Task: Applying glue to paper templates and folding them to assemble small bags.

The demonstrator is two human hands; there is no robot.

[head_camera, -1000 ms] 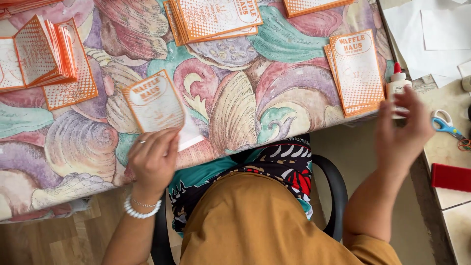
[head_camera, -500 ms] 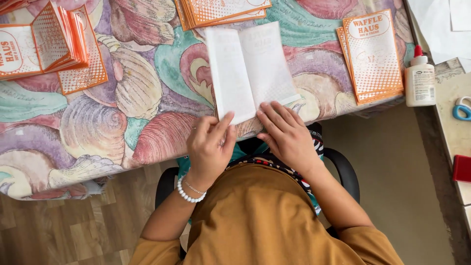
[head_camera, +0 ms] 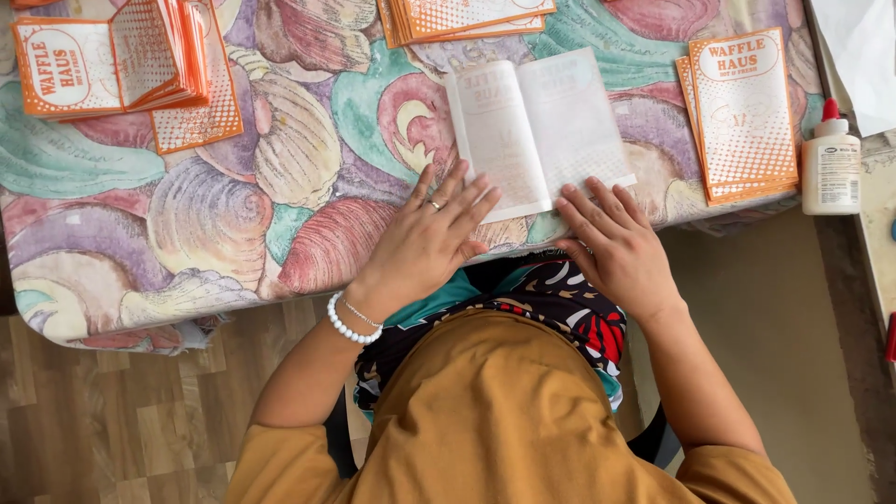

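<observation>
Head view: both hands lie flat, fingers extended, grip released. Left hand [head_camera: 429, 238] presses the open card [head_camera: 539, 131] at its lower left; right hand [head_camera: 616, 245] touches its lower right corner. Stacks of orange cards [head_camera: 747, 112] (folded and unfolded) lie beyond, glue bottle [head_camera: 831, 163] far right. Surface: shell-patterned cloth [head_camera: 233, 205]; wood floor [head_camera: 112, 420] below.

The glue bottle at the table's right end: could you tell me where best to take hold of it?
Grip the glue bottle around its white body, coming from the near side. It stands upright, its red cap is narrow, and paper stacks crowd its left.
</observation>
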